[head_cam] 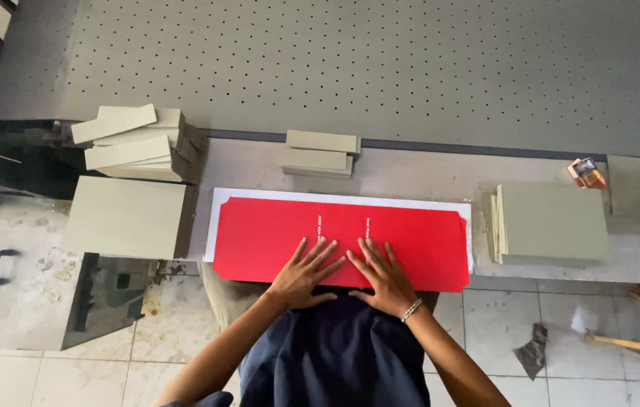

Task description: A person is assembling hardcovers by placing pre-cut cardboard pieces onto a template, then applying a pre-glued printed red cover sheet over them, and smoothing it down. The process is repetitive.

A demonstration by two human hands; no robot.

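A long red sheet with clipped corners lies flat on a white board at the near edge of the grey worktable. My left hand rests palm down on the sheet's near middle, fingers spread. Just to its right my right hand presses flat on the sheet too, a bracelet on its wrist. Neither hand holds anything. My dark clothing hides part of the sheet's near edge.
Stacks of grey-green boards stand around: a tall pile and loose strips at the left, two small pieces behind the sheet, a flat stack at the right. A perforated grey panel lies beyond. Tiled floor lies below.
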